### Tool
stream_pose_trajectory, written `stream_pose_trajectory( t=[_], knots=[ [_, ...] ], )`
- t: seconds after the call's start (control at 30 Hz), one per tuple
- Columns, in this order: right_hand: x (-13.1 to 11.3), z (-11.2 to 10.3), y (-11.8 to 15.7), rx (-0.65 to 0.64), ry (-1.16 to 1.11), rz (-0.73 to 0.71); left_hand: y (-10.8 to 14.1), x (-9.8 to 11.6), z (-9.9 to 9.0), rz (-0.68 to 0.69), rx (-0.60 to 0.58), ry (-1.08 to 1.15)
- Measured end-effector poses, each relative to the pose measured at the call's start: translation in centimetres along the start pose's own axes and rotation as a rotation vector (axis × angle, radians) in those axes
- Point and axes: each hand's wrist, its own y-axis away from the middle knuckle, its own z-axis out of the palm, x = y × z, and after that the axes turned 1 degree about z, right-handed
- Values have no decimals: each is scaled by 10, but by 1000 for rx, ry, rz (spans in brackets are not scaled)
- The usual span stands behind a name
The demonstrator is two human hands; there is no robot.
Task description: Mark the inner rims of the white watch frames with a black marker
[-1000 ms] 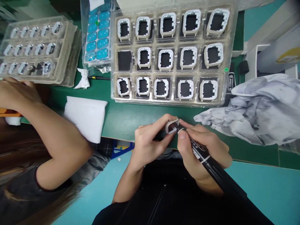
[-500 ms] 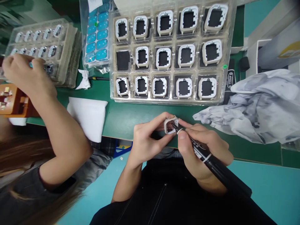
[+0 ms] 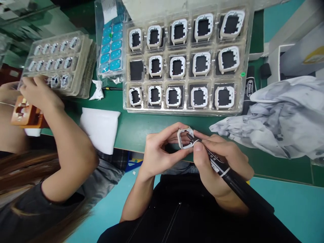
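Between its thumb and fingers my left hand grips a small white square frame, above the table's front edge. A black marker is pinched in my right hand, its tip inside the frame's opening. The fingertips of both hands are close to the frame's right side. Beyond them lies a clear plastic tray with rows of similar white frames over black pads. One compartment at the left of its middle row shows only a black pad.
At the left a co-worker's hand is by an orange fixture and stacked trays. A white cloth, a bag of blue parts, and crumpled grey-white fabric lie around the table.
The view has shifted, so the tray and stacked trays appear slightly lower and the left items further right. The frame looks turned a little in my left hand. The co-worker's hand has moved toward the orange fixture.
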Motion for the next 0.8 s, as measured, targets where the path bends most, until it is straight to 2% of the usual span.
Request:
stream_pose_trajectory(
  t=[0.17,0.3,0.47,0.8],
  knots=[
    [-3,-2,2,1,14,2,2,-4,0,59,3,-73],
    [-4,-2,4,-6,31,32,3,-4,-1,54,0,-152],
    [-3,-2,5,-6,16,32,3,-1,-1,87,-4,-164],
    [-4,-3,-1,6,18,-25,3,0,1,135,21,-277]
  ],
)
